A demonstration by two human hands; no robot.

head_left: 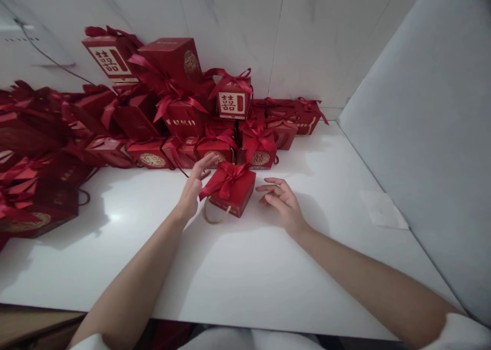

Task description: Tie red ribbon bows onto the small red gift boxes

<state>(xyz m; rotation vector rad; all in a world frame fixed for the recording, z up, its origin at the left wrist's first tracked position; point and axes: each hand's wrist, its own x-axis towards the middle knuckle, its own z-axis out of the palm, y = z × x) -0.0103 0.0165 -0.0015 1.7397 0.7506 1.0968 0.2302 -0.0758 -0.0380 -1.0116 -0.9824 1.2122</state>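
Note:
A red gift box sits on the white table between my hands. A red ribbon bow lies on its top, and a gold cord handle hangs at its near side. My left hand is at the box's left side, fingers stretched out and holding nothing; whether it touches the ribbon I cannot tell. To the right, a small gap separates my right hand from the box. Its fingers are loosely bent and apart, with nothing in them.
Several similar red boxes are stacked along the tiled wall behind. More boxes stand at the left. A grey-white panel borders the white table on the right, with a piece of paper beside it.

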